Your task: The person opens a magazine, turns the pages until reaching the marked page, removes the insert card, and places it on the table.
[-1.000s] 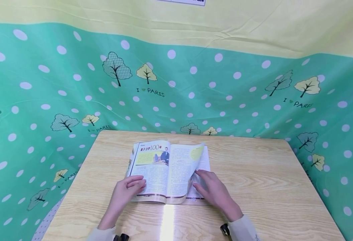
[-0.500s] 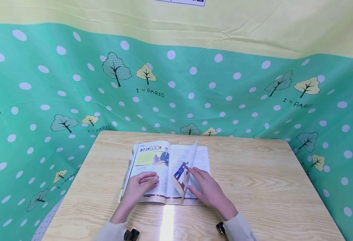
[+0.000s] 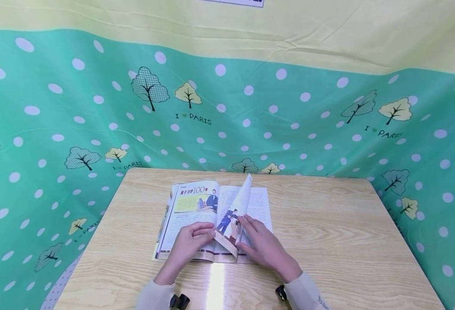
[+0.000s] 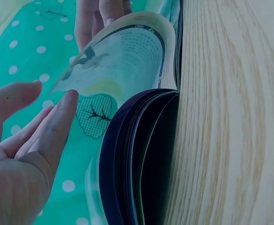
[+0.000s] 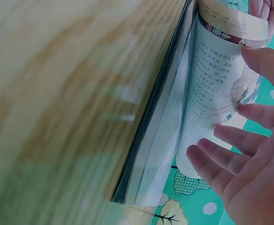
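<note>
A magazine lies open on the wooden table, a heading with "100" and a printed figure on its left page. One leaf stands lifted from the right side, bowed over toward the left, with printed figures on its back. My right hand touches the underside of this leaf with spread, fairly straight fingers. Over the lower left page is my left hand, beside the leaf's near corner. In the left wrist view, the corner of the leaf points in between the parted thumb and fingers.
The wooden table extends to both sides of the magazine, with a bright light reflection at its front. A green dotted curtain hangs behind and around it. Dark wrist devices sit at both sleeves.
The lifted leaf has swung from the right toward the left, curling over and showing its back. My right hand has followed it leftward; my left hand has moved right toward the leaf's corner.
</note>
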Available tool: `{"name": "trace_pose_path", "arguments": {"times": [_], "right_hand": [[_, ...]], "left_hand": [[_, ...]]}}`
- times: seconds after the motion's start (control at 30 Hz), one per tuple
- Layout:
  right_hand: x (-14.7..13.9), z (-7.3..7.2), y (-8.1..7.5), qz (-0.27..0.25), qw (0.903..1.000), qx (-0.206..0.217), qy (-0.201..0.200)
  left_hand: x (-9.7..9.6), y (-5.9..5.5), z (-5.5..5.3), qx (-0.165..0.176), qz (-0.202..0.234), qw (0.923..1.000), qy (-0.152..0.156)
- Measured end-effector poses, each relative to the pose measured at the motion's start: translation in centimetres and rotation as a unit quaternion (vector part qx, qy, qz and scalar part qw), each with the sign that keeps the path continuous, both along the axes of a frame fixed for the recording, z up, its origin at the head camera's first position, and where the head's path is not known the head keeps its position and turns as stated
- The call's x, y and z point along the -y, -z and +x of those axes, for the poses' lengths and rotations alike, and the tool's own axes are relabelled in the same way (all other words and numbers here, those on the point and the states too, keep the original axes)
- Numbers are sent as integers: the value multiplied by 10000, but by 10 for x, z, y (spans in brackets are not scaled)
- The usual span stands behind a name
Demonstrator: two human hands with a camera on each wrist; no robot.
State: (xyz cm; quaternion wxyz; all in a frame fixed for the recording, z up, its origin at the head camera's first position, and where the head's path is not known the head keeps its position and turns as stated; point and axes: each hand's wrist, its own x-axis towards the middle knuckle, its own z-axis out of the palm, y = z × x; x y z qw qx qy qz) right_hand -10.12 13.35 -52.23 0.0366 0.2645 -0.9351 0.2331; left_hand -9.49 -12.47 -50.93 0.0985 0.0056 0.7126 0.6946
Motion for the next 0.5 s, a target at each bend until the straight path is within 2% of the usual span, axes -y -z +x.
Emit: {"name": "trace_pose_path", "arguments": {"times": [0.5], "right_hand": [[0,1,-3,123,9998,129,36]], "left_hand": [[5,0,1,293,352,9986,-248]]}}
